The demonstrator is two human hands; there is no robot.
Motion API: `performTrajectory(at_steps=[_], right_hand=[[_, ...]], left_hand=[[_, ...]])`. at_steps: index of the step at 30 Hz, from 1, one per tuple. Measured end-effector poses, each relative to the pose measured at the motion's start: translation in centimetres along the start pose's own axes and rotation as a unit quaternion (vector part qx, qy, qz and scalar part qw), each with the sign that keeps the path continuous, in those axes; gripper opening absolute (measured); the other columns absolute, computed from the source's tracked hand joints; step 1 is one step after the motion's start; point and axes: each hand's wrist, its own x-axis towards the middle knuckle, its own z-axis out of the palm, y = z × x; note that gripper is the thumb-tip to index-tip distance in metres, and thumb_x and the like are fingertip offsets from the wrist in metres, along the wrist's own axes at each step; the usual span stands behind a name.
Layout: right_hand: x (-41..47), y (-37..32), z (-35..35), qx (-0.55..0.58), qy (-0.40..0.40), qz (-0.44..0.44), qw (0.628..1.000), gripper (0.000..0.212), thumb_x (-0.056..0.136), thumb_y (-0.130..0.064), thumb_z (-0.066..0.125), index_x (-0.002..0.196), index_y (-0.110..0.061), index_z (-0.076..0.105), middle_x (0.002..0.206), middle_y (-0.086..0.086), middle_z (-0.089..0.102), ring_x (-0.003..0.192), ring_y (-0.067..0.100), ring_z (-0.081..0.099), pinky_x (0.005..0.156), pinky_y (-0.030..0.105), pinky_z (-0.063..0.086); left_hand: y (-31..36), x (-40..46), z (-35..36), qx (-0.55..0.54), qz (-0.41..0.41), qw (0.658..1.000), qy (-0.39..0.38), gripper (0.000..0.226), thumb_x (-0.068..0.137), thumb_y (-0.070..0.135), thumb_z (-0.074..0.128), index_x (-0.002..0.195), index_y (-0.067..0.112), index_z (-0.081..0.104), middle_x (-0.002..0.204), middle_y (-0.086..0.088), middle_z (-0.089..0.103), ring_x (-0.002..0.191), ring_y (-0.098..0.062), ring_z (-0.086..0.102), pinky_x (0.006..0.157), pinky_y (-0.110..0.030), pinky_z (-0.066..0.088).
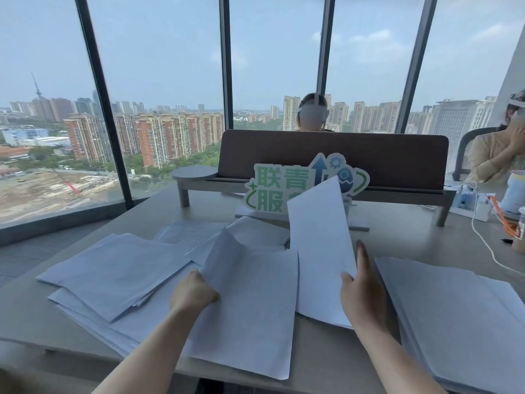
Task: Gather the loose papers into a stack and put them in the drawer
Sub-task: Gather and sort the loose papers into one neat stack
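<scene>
Loose white papers lie spread over the grey desk in overlapping piles. My left hand grips the left edge of a sheet whose top corner lifts off the desk. My right hand pinches the right edge of another sheet and holds it tilted up in the air, index finger stretched along its back. A further pile of papers lies at the right. No drawer is in view.
A green and white cut-out sign stands behind the papers, before a brown desk divider. A white cable, boxes and a cup crowd the far right. Two people sit beyond the divider. Tall windows rise at the left and back.
</scene>
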Motion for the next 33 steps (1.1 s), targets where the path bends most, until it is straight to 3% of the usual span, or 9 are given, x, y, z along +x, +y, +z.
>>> performTrajectory(at_steps=[5,9,14,20,22,25,28,30,33], right_hand=[[2.0,-1.1,-1.7,0.041,0.097,-0.006,0.994,0.057,0.095,-0.006,0.050,0.148,-0.022,0.036,0.106,0.023,0.070,0.093,0.045,0.063,0.075,0.045,0.051],[2.2,-1.7,-2.3,0.105,0.125,0.001,0.987,0.051,0.093,-0.003,0.050,0.140,-0.020,0.045,0.115,0.016,0.070,0.097,0.042,0.063,0.076,0.040,0.046],[1.7,-2.0,-2.3,0.151,0.168,0.003,0.974,0.044,0.092,-0.001,0.049,0.133,-0.016,0.051,0.118,0.013,0.070,0.101,0.039,0.064,0.081,0.040,0.049],[1.4,-2.7,-2.2,0.213,0.206,0.003,0.955,0.040,0.091,-0.001,0.048,0.129,-0.015,0.053,0.119,0.008,0.069,0.103,0.032,0.066,0.082,0.031,0.046],[1.3,-3.1,-2.1,0.231,0.211,0.004,0.950,0.040,0.092,-0.001,0.048,0.129,-0.014,0.053,0.121,0.006,0.069,0.104,0.029,0.066,0.080,0.024,0.042],[0.9,-3.6,-2.1,0.252,0.218,0.004,0.943,0.041,0.092,-0.002,0.048,0.130,-0.015,0.052,0.125,0.002,0.066,0.105,0.026,0.066,0.079,0.017,0.038],[0.7,-4.0,-2.0,0.269,0.224,0.009,0.937,0.042,0.092,-0.002,0.047,0.132,-0.016,0.051,0.127,0.001,0.065,0.106,0.024,0.065,0.078,0.011,0.036],[0.6,-4.1,-2.0,0.275,0.217,0.012,0.937,0.043,0.093,-0.003,0.048,0.134,-0.016,0.050,0.129,0.000,0.064,0.108,0.022,0.064,0.083,0.014,0.038],[0.4,-4.1,-1.6,0.279,0.190,0.005,0.941,0.043,0.094,-0.003,0.048,0.136,-0.015,0.050,0.130,0.000,0.063,0.108,0.017,0.062,0.086,0.016,0.040]], left_hand=[[-0.5,0.2,-0.3,-0.083,0.000,0.996,-0.011,0.037,0.058,0.017,0.071,0.091,0.009,0.056,0.088,-0.010,0.063,0.085,-0.028,0.061,0.069,-0.032,0.047],[-0.5,0.3,-0.5,-0.144,-0.013,0.989,-0.028,0.044,0.043,0.019,0.066,0.085,0.006,0.058,0.081,-0.014,0.065,0.075,-0.028,0.063,0.063,-0.031,0.049],[-0.6,0.0,-0.8,-0.240,-0.022,0.970,-0.042,0.044,0.039,0.011,0.065,0.081,0.004,0.055,0.080,-0.020,0.062,0.075,-0.032,0.064,0.063,-0.037,0.052],[-0.2,-1.0,-1.1,-0.374,-0.043,0.924,-0.070,0.045,0.036,0.000,0.065,0.080,-0.007,0.058,0.076,-0.027,0.062,0.068,-0.037,0.064,0.062,-0.047,0.054],[-0.1,-1.2,-1.2,-0.380,-0.043,0.921,-0.069,0.041,0.038,-0.002,0.069,0.078,-0.005,0.058,0.074,-0.025,0.061,0.067,-0.034,0.064,0.063,-0.045,0.056],[0.1,-1.6,-1.6,-0.344,-0.042,0.936,-0.056,0.035,0.047,-0.001,0.074,0.075,0.005,0.055,0.073,-0.017,0.059,0.065,-0.024,0.056,0.060,-0.030,0.047],[-0.2,-1.6,-1.5,-0.342,-0.045,0.937,-0.056,0.058,0.036,0.005,0.069,0.093,0.007,0.056,0.090,-0.019,0.063,0.080,-0.029,0.062,0.072,-0.035,0.050],[-0.7,-1.4,-1.1,-0.338,-0.046,0.938,-0.063,0.061,0.039,0.002,0.074,0.097,0.007,0.057,0.096,-0.019,0.064,0.088,-0.033,0.065,0.076,-0.037,0.052],[-1.1,-1.3,-0.9,-0.341,-0.046,0.935,-0.081,0.036,0.040,-0.003,0.077,0.075,-0.003,0.067,0.074,-0.018,0.064,0.067,-0.027,0.060,0.066,-0.036,0.049]])
